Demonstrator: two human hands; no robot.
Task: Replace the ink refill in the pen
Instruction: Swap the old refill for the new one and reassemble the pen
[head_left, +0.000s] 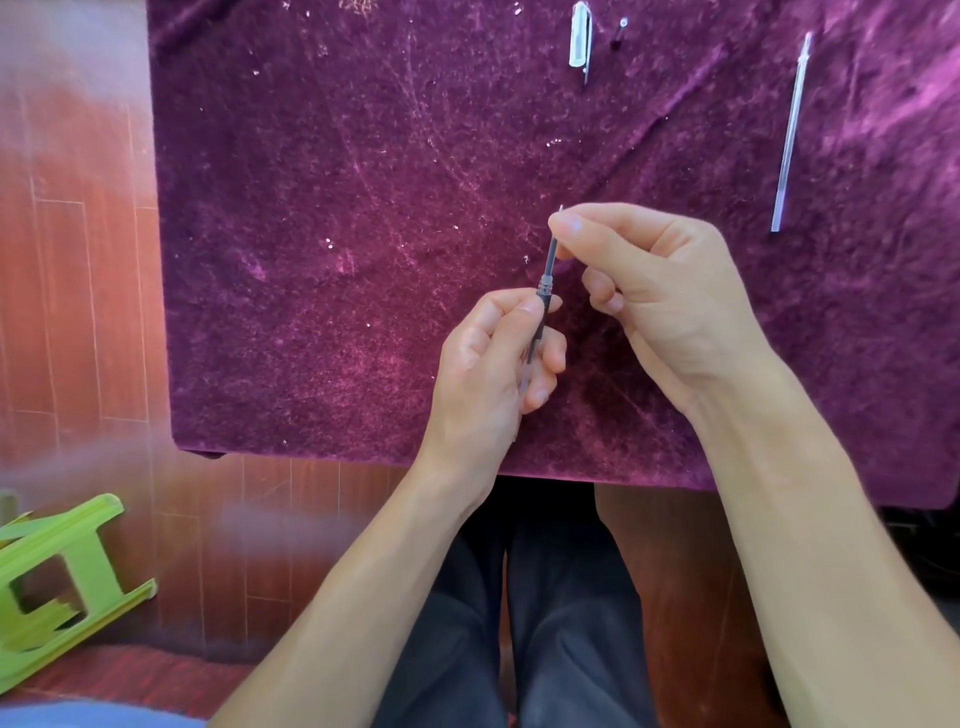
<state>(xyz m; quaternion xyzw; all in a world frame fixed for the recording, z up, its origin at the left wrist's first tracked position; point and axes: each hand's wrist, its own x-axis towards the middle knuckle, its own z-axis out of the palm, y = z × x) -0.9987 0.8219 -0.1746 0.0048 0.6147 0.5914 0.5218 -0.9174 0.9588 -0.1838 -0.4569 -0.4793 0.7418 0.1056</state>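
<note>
Head view: L hand (485, 358) fingers round pen barrel (540, 312), R hand (660, 296) fingers pinching refill (551, 254), tip half-hidden.

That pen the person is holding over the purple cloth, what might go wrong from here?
1. The left hand holds the pen while the right hand pinches only the refill tip; the thin refill might bend or slip.
2. The cap and a small dark piece lie far off on the cloth; the small one could get lost.
3. A clear refill lies nearby and could be mixed up.
</note>
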